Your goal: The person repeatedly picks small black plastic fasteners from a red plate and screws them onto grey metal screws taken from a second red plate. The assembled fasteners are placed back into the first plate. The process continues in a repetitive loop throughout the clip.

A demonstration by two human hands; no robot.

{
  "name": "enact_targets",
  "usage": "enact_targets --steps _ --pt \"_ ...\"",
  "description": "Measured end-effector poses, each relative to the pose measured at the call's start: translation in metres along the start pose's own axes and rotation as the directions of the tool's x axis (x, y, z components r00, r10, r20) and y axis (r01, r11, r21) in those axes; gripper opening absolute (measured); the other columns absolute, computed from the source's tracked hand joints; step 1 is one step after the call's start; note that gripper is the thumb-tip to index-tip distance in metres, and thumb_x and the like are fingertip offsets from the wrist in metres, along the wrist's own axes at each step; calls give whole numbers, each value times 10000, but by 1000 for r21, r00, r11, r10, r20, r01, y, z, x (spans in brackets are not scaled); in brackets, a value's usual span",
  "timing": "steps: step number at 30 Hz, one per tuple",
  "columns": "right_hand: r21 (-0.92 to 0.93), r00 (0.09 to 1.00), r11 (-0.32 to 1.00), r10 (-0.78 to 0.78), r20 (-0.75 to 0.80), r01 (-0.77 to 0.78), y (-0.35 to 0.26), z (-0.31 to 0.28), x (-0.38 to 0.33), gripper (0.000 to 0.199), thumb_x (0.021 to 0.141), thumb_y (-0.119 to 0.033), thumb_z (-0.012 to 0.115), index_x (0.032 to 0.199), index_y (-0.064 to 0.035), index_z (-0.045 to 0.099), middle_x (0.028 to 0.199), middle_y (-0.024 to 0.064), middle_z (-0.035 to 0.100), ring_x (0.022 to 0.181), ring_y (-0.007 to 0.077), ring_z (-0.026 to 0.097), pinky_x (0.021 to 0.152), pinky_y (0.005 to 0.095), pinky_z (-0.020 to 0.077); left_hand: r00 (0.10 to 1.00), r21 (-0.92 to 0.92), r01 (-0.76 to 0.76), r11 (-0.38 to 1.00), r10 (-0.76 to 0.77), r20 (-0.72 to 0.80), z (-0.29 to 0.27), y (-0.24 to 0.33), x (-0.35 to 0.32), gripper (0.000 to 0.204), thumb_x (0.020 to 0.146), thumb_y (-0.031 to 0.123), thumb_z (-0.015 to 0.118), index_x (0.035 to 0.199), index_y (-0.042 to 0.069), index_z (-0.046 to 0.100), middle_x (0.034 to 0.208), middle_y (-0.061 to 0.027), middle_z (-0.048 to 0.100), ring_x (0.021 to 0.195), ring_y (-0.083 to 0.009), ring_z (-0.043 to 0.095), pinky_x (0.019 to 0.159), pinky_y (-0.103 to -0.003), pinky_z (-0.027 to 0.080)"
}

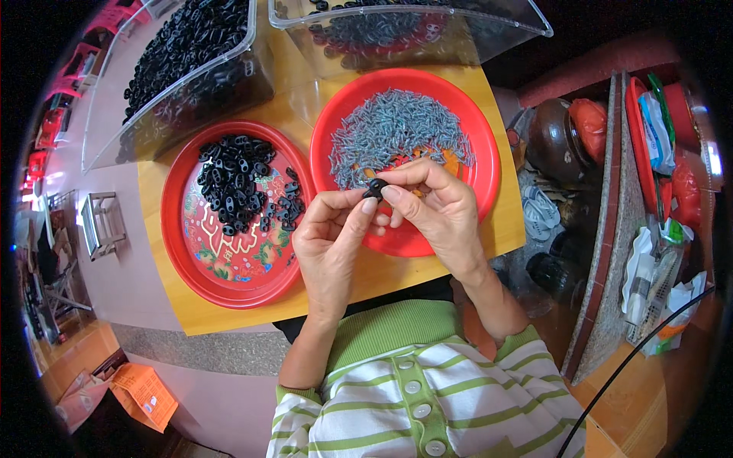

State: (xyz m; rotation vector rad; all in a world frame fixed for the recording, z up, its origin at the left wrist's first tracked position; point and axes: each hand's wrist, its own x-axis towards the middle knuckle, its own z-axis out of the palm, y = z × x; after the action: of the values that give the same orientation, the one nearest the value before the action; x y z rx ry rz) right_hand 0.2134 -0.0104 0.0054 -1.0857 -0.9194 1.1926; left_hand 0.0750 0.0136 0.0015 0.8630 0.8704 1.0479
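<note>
Both hands meet over the near left part of a round red basin [491, 172]. Between the fingertips is a small black plastic piece [375, 188] with rounded ends. My left hand [328, 238] pinches it between thumb and forefinger from the left. My right hand [439, 214] grips it from the right, also with thumb and forefinger; whether a screw is in those fingers is hidden. Grey screws [397, 122] lie heaped in the basin behind the hands. To the left, a red patterned tray [169, 237] holds loose black two-holed pieces [233, 179].
Tray and basin stand on a yellow wooden board [187, 319]. Behind them are a clear bin [256, 76] full of black pieces and a second clear bin [489, 46]. A low wall [599, 229], a brown jar [557, 141] and slippers [540, 210] are at the right.
</note>
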Motion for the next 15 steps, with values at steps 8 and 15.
enact_targets --steps 8,15 --pt "119 1000 993 -24 2 23 2 7 -5 101 876 2 540 969 35 563 931 59 544 732 94 578 666 210 503 1000 -18 -1 1000 2 10 -3 -1 0 110 851 -3 579 948 -55 590 828 -113 646 715 -141 631 650 -240 525" --pt "-203 990 969 -143 -4 139 0 6 -6 164 822 -7 607 985 6 593 913 56 550 755 90 571 663 214 496 997 -100 70 993 -66 38 -3 2 0 102 861 45 583 891 -51 602 830 -125 654 678 -155 641 636 -250 525"
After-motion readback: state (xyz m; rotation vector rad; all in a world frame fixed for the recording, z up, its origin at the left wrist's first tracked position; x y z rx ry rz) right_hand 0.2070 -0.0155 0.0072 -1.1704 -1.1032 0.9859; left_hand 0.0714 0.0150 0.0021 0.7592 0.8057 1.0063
